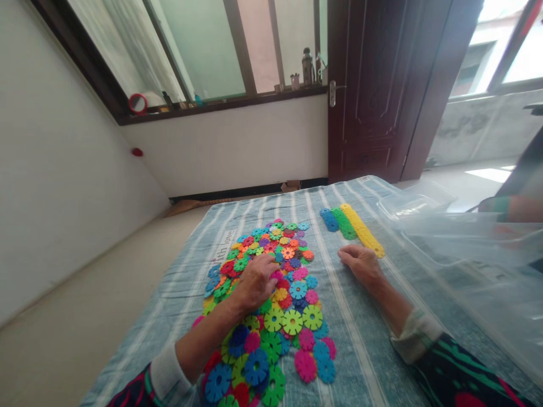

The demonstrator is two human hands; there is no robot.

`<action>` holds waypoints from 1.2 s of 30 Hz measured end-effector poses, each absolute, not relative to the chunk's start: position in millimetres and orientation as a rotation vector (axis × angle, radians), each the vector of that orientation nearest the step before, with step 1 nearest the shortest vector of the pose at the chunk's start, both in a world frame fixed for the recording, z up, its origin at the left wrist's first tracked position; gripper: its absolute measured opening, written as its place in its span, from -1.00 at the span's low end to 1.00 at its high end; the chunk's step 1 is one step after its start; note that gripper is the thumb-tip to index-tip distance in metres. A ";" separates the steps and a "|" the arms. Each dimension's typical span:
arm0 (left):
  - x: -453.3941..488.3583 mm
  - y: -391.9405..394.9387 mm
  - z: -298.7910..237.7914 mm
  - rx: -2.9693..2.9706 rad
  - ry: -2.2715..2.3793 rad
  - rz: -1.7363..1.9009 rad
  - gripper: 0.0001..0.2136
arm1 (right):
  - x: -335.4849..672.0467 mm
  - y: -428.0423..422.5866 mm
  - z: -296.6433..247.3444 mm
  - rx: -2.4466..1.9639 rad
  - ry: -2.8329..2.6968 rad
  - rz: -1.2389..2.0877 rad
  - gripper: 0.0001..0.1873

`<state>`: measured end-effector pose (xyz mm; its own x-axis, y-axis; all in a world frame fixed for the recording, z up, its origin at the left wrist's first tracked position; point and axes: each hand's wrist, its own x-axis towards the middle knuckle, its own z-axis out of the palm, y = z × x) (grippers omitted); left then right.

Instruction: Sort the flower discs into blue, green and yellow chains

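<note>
A wide pile of flat plastic snowflake discs (271, 294) in many colours lies spread on a blue striped cloth (348, 328). My left hand (257, 280) rests on the middle of the pile, fingers curled down onto the discs; what it pinches is hidden. My right hand (360, 261) lies on the cloth to the right of the pile, fingers loosely curled, holding nothing I can see. Just beyond it run three sorted rows of discs: a short blue row (329, 220), a green row (343, 224) and a longer yellow row (363, 230).
A clear plastic box (424, 203) and its lid (475, 282) sit at the right. A white wall stands to the left, a window sill with bottles behind, and a dark wooden door (369, 85) at the back. Another person's arm (513, 208) shows at the far right.
</note>
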<state>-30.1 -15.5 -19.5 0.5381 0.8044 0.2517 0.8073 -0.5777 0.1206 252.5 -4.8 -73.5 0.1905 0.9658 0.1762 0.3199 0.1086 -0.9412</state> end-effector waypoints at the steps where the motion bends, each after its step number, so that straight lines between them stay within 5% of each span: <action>1: -28.9 -16.5 -20.2 -2.728 -1.430 -0.453 -0.86 | 252.6 -4.8 -73.4 -1.416 -1.330 0.777 -0.72; 15: -11.9 -16.6 -18.4 -2.705 -1.608 -0.198 -0.92 | 253.1 -5.1 -72.5 -1.419 -1.319 0.778 -0.72; 28: -16.8 -14.4 -21.1 -2.745 -1.583 -0.197 -0.71 | 254.0 -4.7 -72.9 -1.417 -1.340 0.769 -0.72; 36: -15.3 -11.5 -9.3 -2.824 -1.582 -0.017 -0.81 | 254.2 -4.3 -73.9 -1.421 -1.346 0.754 -0.73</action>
<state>-15.3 -11.5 -9.3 0.5234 0.8513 -0.0371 0.8503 -0.5190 0.0878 254.2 -4.3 -73.9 0.1870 0.9640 0.1890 0.3428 0.1162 -0.9322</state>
